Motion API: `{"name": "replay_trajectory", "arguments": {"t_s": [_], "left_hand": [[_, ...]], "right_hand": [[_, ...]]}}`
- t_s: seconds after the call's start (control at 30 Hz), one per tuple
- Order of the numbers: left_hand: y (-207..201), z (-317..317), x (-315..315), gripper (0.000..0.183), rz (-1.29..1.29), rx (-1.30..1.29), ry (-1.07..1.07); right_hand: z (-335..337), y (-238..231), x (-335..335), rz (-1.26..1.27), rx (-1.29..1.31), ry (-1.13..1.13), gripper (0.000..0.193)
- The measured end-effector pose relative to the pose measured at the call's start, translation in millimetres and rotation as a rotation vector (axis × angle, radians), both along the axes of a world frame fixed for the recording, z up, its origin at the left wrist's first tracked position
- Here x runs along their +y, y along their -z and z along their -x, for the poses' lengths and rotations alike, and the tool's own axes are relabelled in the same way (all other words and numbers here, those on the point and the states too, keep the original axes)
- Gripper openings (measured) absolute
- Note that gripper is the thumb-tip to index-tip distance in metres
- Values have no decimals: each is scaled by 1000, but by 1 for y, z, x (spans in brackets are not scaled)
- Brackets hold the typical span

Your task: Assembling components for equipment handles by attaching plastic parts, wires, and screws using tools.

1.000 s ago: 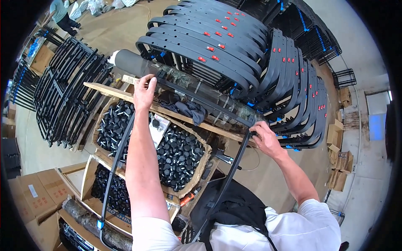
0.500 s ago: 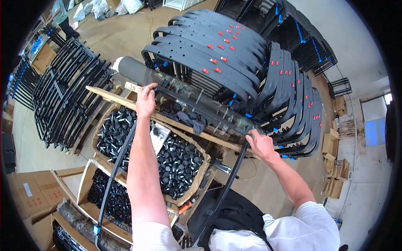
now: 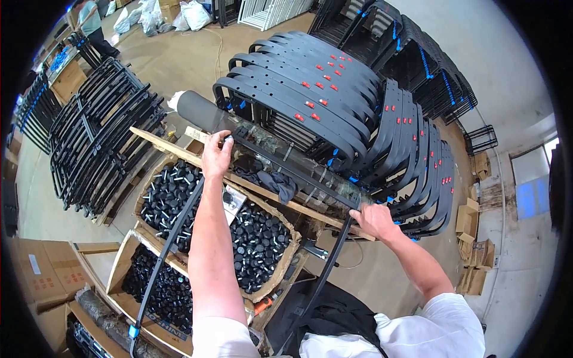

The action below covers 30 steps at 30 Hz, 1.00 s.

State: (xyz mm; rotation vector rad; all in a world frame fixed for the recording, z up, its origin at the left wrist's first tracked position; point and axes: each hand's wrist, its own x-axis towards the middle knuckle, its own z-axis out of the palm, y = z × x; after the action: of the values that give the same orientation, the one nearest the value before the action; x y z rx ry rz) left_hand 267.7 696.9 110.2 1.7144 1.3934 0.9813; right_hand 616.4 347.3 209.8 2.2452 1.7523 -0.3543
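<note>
A black metal tube frame (image 3: 286,162) lies in front of me, its crossbar resting along a padded beam and its two long sides running back toward my body. At the far left corner of this frame my left hand (image 3: 216,156) has thumb and fingertips pinched together on a small dark piece with a pale spot, too small to name. My right hand (image 3: 373,219) is closed around the far right corner, thumb on the bar. Below my left forearm sit cartons of black round-headed screw-in feet (image 3: 258,238) with metal studs. A blue clip (image 3: 133,331) marks the left side tube.
Stacked dark curved frames (image 3: 310,77) with red plugs stand beyond the beam. More black frames (image 3: 98,134) lean at the left. A wooden plank (image 3: 161,146) edges the cartons, and a dark cloth (image 3: 271,184) lies beside it. Another person (image 3: 92,27) stands far left.
My left hand has turned and its fingers have shifted from gripping the corner to a pinch there. My right hand keeps its hold. The whole scene sits slightly lower in view.
</note>
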Motion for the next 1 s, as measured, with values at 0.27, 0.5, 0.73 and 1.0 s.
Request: {"name": "replay_trajectory", "arguments": {"t_s": [0.27, 0.5, 0.73, 1.0], "left_hand": [[6, 3, 1, 30, 124, -64, -16], [12, 4, 6, 29, -78, -17, 30], [23, 12, 6, 30, 51, -65, -7], [11, 5, 0, 29, -60, 22, 22]], "right_hand": [[18, -33, 8, 399, -191, -131, 60], [-9, -7, -6, 131, -291, -358, 25], [-7, 2, -10, 19, -256, -386, 16], [7, -9, -7, -38, -130, -359, 23]]}}
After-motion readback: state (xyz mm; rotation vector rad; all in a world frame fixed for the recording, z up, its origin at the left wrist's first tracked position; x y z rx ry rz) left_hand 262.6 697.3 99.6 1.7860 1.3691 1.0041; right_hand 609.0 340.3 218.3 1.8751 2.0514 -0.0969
